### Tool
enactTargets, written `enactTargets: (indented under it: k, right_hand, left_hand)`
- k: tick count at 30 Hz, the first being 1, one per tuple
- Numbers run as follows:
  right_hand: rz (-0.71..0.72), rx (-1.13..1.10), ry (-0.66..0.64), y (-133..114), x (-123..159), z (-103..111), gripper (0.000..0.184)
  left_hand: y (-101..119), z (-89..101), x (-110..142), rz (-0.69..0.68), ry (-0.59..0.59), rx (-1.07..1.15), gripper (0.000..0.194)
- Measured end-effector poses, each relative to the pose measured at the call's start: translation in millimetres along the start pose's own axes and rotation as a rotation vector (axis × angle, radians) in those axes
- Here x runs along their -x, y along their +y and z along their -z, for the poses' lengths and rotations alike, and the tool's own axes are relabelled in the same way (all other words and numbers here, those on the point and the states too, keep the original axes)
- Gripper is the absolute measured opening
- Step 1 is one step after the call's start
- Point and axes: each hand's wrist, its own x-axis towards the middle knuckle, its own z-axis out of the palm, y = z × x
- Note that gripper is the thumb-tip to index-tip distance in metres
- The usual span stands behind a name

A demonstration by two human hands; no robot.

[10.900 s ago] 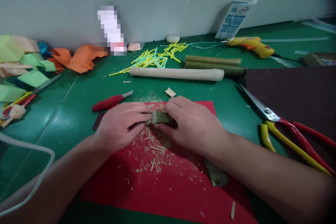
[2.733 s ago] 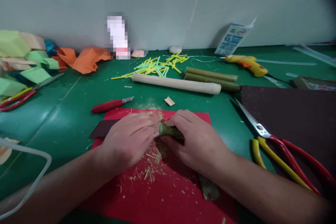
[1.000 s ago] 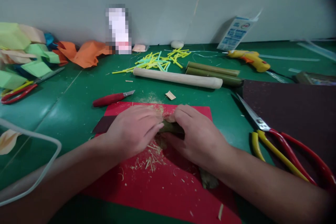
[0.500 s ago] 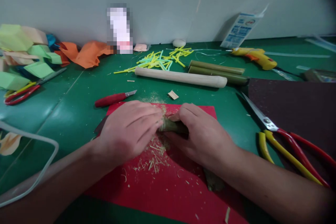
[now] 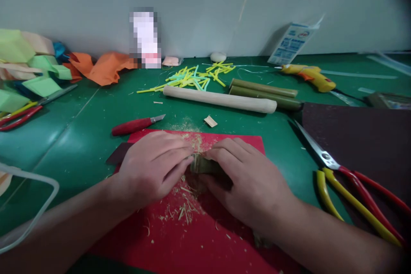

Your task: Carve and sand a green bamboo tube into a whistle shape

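Since half a second ago, the short green bamboo tube (image 5: pixel 202 166) and both hands have come a touch lower in the frame (camera's drifted a bit too), and more of the flat dark maroon strip (image 5: pixel 118 153) pokes out left of the left hand (image 5: pixel 147 167).

Right now the tube sits mid-frame, just above the bright red rectangular sheet (image 5: pixel 167 244) on the shiny green desk (image 5: pixel 96 107). Right hand (image 5: pixel 253 180) has it pinched, fingers over the top and thumb underneath. Left hand is wrapped over the left end, with the strip running under it. Fingertips are hidden, so I can't tell if it's squeezing the strip against the tube or just the tube.

Looks like sanding to me, going by the strip and the pale woody shavings (image 5: pixel 186 212) at lower centre. If so, I'd let the right hand just hold and slowly turn the tube while the left does the rubbing. Light, even pressure, grit flat on the rim, and cover the whole circle or you'll end up with a flat spot. Thumbs clear of any splintery edge. I'd also brush the dust off now and then to check, and leave the red-handled craft knife (image 5: pixel 133 126) parked at left of centre, clear of both elbows.
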Motion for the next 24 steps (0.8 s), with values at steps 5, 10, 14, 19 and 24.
enactTargets:
  k: [5, 10, 14, 19, 24]
  right_hand:
    - [-0.031, -0.027, 0.002, 1.6, 0.0, -2.2, 0.017]
    - [-0.048, -0.054, -0.015, 2.1, 0.4, -2.9, 0.022]
    - [-0.066, -0.042, -0.029, 2.7, 0.7, -3.3, 0.019]
    - [-0.101, -0.058, -0.058, 2.9, 1.0, -3.2, 0.023]
    - [-0.11, -0.09, -0.081, 1.5, -0.1, -2.0, 0.023]
  left_hand:
    - [-1.5, -1.1, 1.4, 0.012, -0.016, 0.011, 0.014]
    - [-1.5, -1.1, 1.4, -0.032, -0.048, -0.005, 0.013]
    - [-0.5, -1.5, 0.2, -0.06, -0.058, -0.01, 0.013]
    - [-0.1, -1.8, 0.4, -0.077, -0.06, -0.001, 0.012]
    - [0.3, -1.3, 1.4, -0.069, -0.071, 0.001, 0.012]
